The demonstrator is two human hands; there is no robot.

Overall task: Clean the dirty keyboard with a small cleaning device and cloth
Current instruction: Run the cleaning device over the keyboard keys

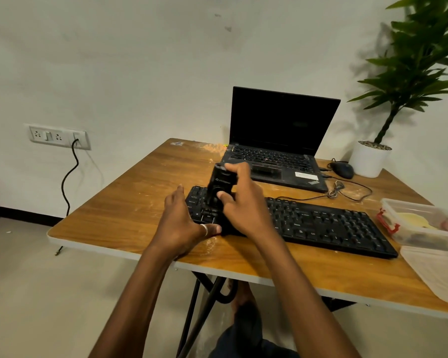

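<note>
Cleaning step: judged to be the device pass over the left end of the keyboard (308, 223), cloth work not yet begun.
Right hand (241, 202): wrapped around the small cleaning device (219, 187), thumb on its front face, a fingertip at its top end.
Left hand (181, 223): flat and spread, no object in it, pressed against the keyboard's left edge with the thumb on the near corner, apparently bracing it.
Device position: upright, lower end down on or just above the left-hand keys; contact cannot be told.
Device handling: black, rigid, likely light enough for one hand; smooth casing may slip, so mid-body is the best hold.
Keyboard position: lies across the wooden table (130, 210), in front of an open laptop (277, 151).
Keyboard handling: stiff, flat, light, prone to sliding; hold by the frame edge, since keycaps give under pressure.
Cloth: none identified with certainty.
Nearby: clear plastic container (422, 223) just beside the keyboard's right end; mouse (343, 169); potted plant (371, 158).
</note>
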